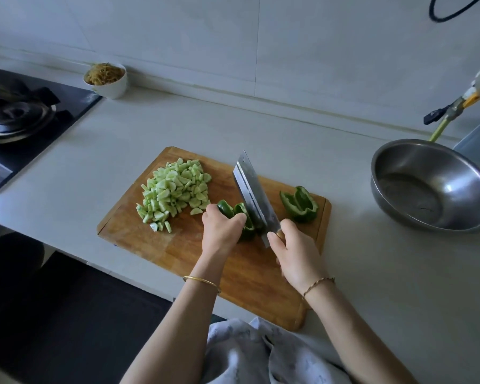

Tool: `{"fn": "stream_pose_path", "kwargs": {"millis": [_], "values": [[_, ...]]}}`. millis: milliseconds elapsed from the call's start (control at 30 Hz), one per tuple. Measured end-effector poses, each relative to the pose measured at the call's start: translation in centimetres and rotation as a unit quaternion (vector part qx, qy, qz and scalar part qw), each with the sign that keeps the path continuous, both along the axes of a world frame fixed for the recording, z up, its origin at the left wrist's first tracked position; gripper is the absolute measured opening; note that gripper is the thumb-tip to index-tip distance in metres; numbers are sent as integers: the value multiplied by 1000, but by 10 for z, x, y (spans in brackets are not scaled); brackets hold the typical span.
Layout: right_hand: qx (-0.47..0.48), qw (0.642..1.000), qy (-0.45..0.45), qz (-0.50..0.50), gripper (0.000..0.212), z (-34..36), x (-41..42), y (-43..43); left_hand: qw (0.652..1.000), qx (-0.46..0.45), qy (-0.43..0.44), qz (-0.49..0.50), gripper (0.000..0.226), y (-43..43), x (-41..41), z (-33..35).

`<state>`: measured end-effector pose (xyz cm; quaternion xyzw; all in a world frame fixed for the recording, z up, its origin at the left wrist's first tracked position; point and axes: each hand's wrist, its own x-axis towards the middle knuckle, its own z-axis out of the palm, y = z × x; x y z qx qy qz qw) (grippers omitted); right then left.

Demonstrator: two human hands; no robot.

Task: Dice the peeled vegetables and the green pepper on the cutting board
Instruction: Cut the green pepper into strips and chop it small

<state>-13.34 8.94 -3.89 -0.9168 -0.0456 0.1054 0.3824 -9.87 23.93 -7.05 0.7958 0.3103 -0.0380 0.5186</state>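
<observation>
1. Head view: the left hand point(222, 225) curls over a pepper piece point(247, 231) near the middle of the cutting board point(178, 245) and pins it down. The right hand point(294, 250) is clenched round the handle of a cleaver point(252, 195), whose blade stands in the pepper just right of the left knuckles.
2. Main risk: the blade runs right beside the left fingers. If a fingertip strays past the knuckles, or the glossy skin slips, the edge could nick it.
3. Lesser risk: the curved piece may rock under pressure, giving uneven cuts or sending bits off the board.
4. Counts:
   - one board and one cleaver
   - two pepper pieces; the second pepper piece point(299, 205) lies at the board's right edge
   - one heap of pale dice point(175, 189) at the far left, its pieces too many to count
   - one steel bowl point(399, 162) to the right
   - one white bowl point(114, 87) far left, beside the stove point(20, 117)
</observation>
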Motion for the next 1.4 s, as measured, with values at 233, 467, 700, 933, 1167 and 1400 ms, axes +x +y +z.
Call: {"fn": "stream_pose_path", "kwargs": {"millis": [233,467,700,933,1167,1400], "values": [[13,1000,23,-5,31,12,4,-1,999,29,23,10,55,-5,5,6],[-18,999,45,8,31,17,8,2,999,34,14,2,54,-8,4,7],[-68,994,76,30,20,29,12,4,998,58,21,-10,54,-12,3,9],[-123,989,71,47,17,38,18,19,997,71,12,-11,49,-16,2,9],[-139,985,90,54,14,36,24,24,997,76,8,-15,46,-18,3,8],[-160,983,73,51,17,18,16,20,998,56,8,-1,46,-15,3,8]]}}
